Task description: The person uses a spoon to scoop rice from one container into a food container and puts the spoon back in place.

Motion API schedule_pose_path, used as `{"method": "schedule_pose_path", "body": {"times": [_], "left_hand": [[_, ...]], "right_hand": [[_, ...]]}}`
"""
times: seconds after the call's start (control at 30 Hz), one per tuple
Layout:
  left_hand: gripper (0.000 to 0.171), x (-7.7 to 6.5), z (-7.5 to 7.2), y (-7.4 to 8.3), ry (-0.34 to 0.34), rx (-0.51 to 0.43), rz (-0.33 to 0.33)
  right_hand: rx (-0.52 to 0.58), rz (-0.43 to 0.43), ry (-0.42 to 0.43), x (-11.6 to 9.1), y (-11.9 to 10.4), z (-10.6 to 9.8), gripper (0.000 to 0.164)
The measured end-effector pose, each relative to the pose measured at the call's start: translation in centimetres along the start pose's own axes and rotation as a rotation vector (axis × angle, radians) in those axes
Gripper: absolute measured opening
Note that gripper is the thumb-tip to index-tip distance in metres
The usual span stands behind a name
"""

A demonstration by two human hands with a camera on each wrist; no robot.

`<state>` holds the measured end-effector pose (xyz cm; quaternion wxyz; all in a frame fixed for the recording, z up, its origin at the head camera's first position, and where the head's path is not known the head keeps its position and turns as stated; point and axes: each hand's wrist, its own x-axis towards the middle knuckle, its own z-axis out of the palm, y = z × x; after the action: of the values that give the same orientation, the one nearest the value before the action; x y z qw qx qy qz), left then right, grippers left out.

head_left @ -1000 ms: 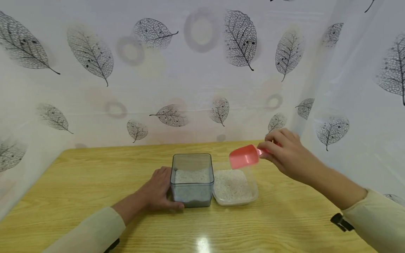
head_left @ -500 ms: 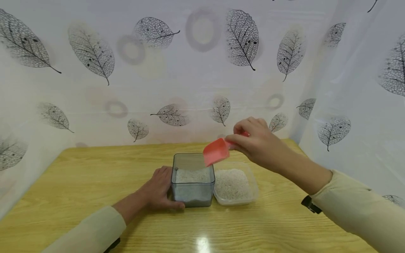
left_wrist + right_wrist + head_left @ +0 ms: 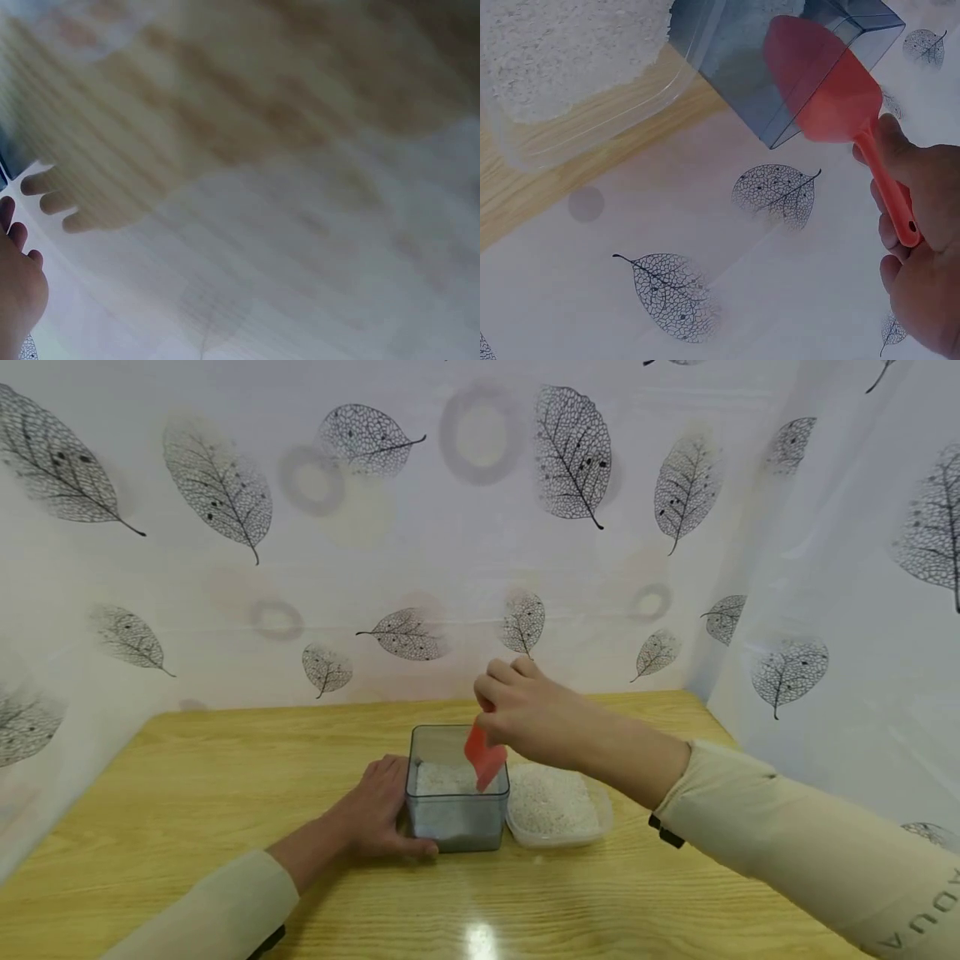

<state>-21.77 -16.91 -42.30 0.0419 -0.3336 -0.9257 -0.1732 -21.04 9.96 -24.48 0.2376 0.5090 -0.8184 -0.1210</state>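
Note:
My right hand (image 3: 528, 714) grips the handle of a red scoop (image 3: 829, 90). In the head view the scoop is tipped steeply, its lip pointing down over the right part of a square grey see-through container (image 3: 461, 828). White rice (image 3: 446, 778) fills the lower part of that container. My left hand (image 3: 377, 814) holds the container from the left, thumb along the front and fingers at the left side. Only part of the left hand (image 3: 21, 274) shows at the edge of the left wrist view. Right of the container stands a low clear tub (image 3: 561, 841) of rice.
All stands on a wood-grain table (image 3: 247, 752). A white leaf-printed sheet (image 3: 465, 552) rises behind the table and along both sides. The tub sits close against the container's right side.
My right hand has carried the scoop leftward from above the tub to the container and turned it from nearly level to lip down. My left hand and both containers stay put.

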Motion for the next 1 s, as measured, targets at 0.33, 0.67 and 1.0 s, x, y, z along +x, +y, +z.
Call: {"method": "schedule_pose_path", "body": {"times": [0.33,0.67,1.0], "left_hand": [[0.113,-0.1,-0.1,0.1,0.000,-0.005,0.002],[0.116,0.2,0.1,0.1,-0.012,-0.005,0.001],[0.115,0.1,0.2,-0.2,0.012,0.011,0.013]], "right_hand": [[-0.241,-0.012,-0.383,4.0,-2.1,-0.2,0.019],[-0.258,0.021,-0.567,4.9,-4.0,0.8,0.013],[-0.254,0.021,-0.490,3.6,-4.0,2.3,0.017]]}}
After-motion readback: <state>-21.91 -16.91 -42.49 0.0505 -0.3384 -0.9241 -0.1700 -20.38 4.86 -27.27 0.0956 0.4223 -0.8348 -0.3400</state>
